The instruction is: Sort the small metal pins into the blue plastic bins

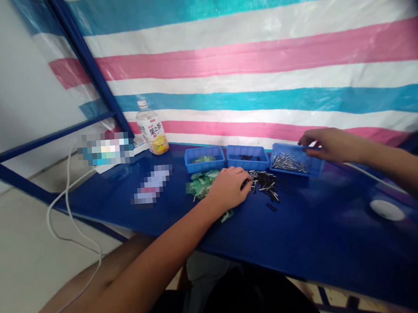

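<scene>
My left hand (230, 186) rests at the left side of a loose pile of black and silver pin-like parts (268, 183) on the table, its fingers curled down and bent together. Whatever lies between those fingertips is hidden. Beside and partly under that hand is a heap of green translucent pieces (196, 183). My right hand (324, 144) is over the right blue bin (313, 168), with thumb and fingers bent toward each other near its back edge. Silver metal pins (288, 164) lie in this bin. Anything in the right fingers is too small to make out.
A middle blue bin (248, 164) contains black parts, and a left blue bin (205, 166) holds green pieces. A drink bottle (153, 131) stands at the back left. A white round object (387, 210) lies at the right. White cable (69, 199) hangs off the left edge.
</scene>
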Action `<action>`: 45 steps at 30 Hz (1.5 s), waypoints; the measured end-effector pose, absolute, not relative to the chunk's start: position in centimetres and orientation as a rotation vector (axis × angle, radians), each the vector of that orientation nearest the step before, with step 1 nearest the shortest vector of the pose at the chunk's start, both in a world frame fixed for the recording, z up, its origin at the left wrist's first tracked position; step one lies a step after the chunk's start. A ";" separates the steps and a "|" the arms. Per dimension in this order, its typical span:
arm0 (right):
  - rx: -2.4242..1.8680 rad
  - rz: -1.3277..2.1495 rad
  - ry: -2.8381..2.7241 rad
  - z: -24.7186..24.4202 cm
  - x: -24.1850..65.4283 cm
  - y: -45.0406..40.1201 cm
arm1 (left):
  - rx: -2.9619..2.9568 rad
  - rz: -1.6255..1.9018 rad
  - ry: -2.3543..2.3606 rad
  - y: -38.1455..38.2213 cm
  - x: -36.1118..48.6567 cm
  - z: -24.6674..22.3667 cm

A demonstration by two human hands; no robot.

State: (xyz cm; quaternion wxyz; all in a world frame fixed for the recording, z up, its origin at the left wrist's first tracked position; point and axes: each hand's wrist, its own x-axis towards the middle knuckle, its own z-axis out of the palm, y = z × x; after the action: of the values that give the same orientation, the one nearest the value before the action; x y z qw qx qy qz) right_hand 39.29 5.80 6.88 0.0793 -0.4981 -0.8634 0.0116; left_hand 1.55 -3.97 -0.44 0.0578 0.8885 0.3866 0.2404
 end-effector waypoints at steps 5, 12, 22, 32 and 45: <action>-1.464 0.023 -2.602 6.6 39.4 5.7 | 2.708 0.717 1.169 -3.9 1.5 -0.5; -1.388 0.085 -2.639 6.8 39.2 5.5 | 2.687 0.714 1.181 -4.1 1.6 -0.2; -1.447 0.106 -2.614 6.9 38.9 5.4 | 2.688 0.706 1.177 -4.0 1.5 -0.4; -1.540 0.134 -2.620 5.2 39.8 8.3 | 2.688 0.696 1.176 -4.1 1.5 -0.2; -1.215 -0.171 -2.397 5.6 31.5 1.4 | 2.688 0.794 1.185 -3.9 1.7 -0.8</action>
State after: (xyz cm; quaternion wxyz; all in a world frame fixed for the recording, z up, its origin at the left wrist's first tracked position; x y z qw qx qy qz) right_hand 31.45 1.36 5.62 0.2225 -0.4399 -0.8678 -0.0620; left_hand 1.69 -3.93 -0.80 0.0493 0.8822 0.3889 0.2608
